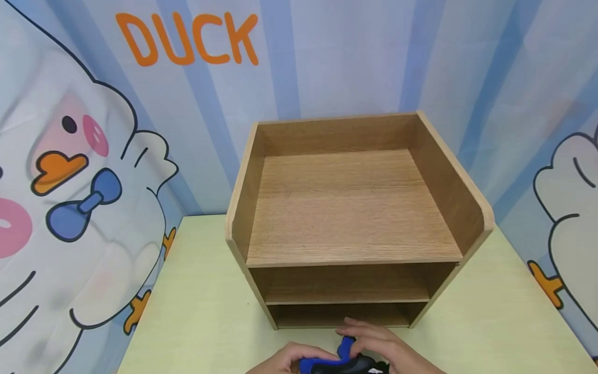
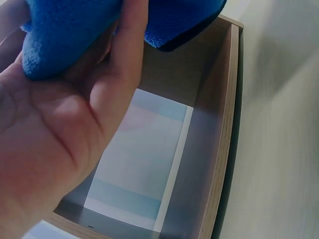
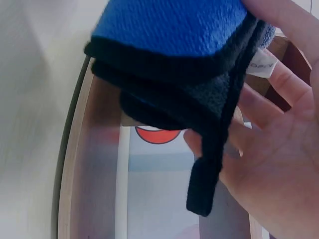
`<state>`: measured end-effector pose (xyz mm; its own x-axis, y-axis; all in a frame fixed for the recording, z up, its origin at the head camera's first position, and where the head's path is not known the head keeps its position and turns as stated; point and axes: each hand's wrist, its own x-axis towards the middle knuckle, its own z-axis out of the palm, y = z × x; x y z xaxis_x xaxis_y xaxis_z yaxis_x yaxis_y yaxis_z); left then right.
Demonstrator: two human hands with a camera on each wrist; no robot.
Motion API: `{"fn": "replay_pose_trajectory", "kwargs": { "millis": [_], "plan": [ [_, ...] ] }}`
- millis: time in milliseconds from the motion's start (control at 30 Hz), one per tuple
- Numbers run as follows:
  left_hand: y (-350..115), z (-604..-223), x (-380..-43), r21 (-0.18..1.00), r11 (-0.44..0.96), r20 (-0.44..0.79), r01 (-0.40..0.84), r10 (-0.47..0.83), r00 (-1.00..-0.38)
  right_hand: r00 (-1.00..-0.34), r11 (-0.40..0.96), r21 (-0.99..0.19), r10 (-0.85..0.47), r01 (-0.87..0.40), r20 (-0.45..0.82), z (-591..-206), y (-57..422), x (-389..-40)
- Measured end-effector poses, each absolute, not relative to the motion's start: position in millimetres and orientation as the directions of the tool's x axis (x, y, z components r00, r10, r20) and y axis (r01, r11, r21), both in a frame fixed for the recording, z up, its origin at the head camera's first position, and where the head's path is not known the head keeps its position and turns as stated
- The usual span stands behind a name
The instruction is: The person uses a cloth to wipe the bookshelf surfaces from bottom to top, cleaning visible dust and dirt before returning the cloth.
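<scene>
Cloth point(image 1: 345, 366) is located between the left hand point(image 1: 291, 358) and the right hand point(image 1: 388, 347). Left hand: grasping one end, fabric lodged between thumb and fingers. Right hand: grasping the opposite end, thumb on the edge, fingers behind. This two-ended hold probably supports the limp fabric and keeps its stacked layers together. Black edging point(image 3: 159, 69) lies toward the right palm, where a narrow strip hangs ungripped; a white tag point(image 3: 260, 63) protrudes beside the right fingers. The shelf point(image 1: 350, 208) stands beyond both hands, apparently leaving them working room on the near tabletop point(image 1: 201, 291). Cloth-to-tabletop contact cannot be determined.
</scene>
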<state>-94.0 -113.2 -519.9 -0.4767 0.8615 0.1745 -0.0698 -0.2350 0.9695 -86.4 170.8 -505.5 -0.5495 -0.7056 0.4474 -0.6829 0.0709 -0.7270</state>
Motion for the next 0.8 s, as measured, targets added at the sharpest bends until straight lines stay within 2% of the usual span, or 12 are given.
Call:
{"fn": "replay_pose_trajectory", "kwargs": {
  "millis": [200, 567, 800],
  "plan": [
    [-113.0, -519.1, -92.5, 0.969, -0.23, 0.161, -0.086, 0.86, -0.485, -0.584, 0.031, -0.818, -0.715, -0.575, 0.383, -502.8, 169.9, -84.3],
    [-111.9, -518.0, -87.8, 0.949, -0.256, 0.13, -0.182, 0.848, -0.513, -0.601, -0.028, -0.854, -0.698, -0.519, 0.388, -502.2, 167.1, -82.3],
    [-113.4, -511.9, -85.4, 0.956, -0.165, 0.002, -0.242, 0.829, -0.559, -0.654, 0.008, -0.875, -0.668, -0.484, 0.355, -498.1, 169.0, -77.5]
  ]
}}
